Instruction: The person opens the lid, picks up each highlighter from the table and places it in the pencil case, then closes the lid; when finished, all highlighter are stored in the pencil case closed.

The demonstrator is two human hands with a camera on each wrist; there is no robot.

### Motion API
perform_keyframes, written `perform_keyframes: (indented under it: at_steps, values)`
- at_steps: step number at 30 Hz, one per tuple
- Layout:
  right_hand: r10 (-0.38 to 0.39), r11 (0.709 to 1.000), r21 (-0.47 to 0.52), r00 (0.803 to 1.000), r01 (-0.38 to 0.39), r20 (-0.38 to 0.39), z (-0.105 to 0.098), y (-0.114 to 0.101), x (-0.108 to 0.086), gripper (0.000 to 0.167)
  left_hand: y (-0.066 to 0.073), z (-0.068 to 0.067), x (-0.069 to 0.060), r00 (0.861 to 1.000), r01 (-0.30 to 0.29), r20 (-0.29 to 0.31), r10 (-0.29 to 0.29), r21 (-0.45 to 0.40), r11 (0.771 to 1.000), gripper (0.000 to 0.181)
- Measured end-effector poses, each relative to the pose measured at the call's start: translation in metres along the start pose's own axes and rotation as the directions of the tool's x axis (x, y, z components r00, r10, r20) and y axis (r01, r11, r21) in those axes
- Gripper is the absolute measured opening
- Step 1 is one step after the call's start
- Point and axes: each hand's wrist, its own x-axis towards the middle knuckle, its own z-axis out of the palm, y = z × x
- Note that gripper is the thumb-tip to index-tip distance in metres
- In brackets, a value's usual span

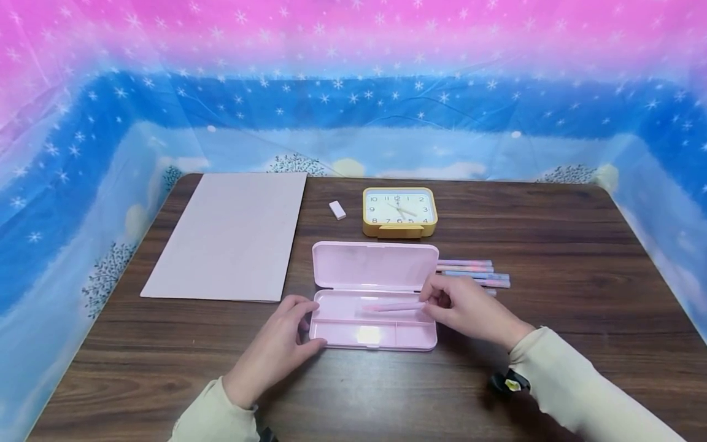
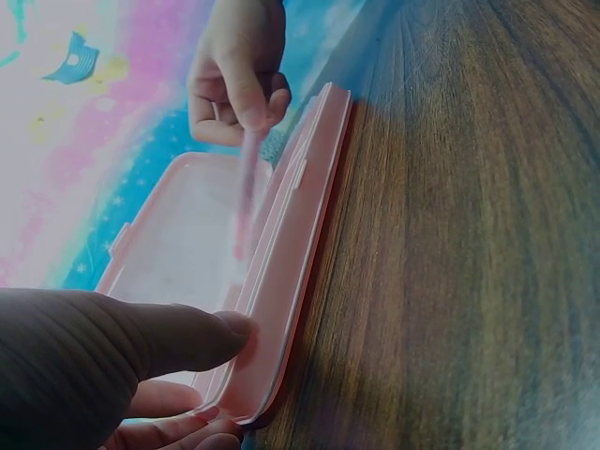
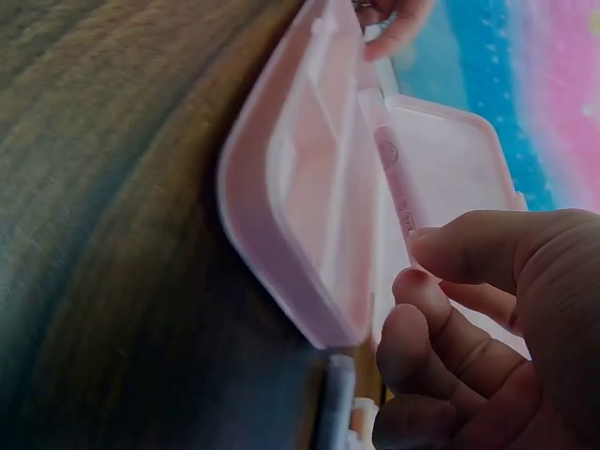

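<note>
Left hand [image 1: 276, 344] is gripping the case [image 1: 345, 332], right hand [image 1: 469, 308] pinching a pen [image 1: 394, 307] above. Right of the case, other pens [image 1: 472, 269] are remaining.

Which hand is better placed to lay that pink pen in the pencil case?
Right, I'd say: the right hand pinches the pink pen over the back compartment of the pencil case, and the other pens lie on that side. The left hand holds the case's left end, likely steadying it.

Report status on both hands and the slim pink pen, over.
Right hand pinching slim pink pen over open pink plastic pencil case. Left hand holding case's left end. Pink lid open, nothing visibly blocking pen.
</note>
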Motion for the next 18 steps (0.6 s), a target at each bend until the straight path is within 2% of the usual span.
perform_keyframes:
  at_steps: [7,13,18]
  values:
    - [0.015,1.0,-0.021,0.999,-0.014,0.043,0.009,-0.002,0.001,0.006,0.0,0.001,0.0,1.0,0.001,-0.005,-0.001,0.012,1.0,0.051]
    - [0.007,0.999,-0.048,0.999,-0.005,0.045,0.014,-0.001,0.0,0.009,-0.001,0.001,0.001,1.0,0.007,-0.003,-0.007,0.018,1.0,0.052]
    - [-0.006,1.0,-0.03,0.999,0.007,0.037,0.014,0.002,-0.001,0.01,-0.001,0.001,0.001,1.0,-0.009,-0.001,0.009,0.017,1.0,0.05]
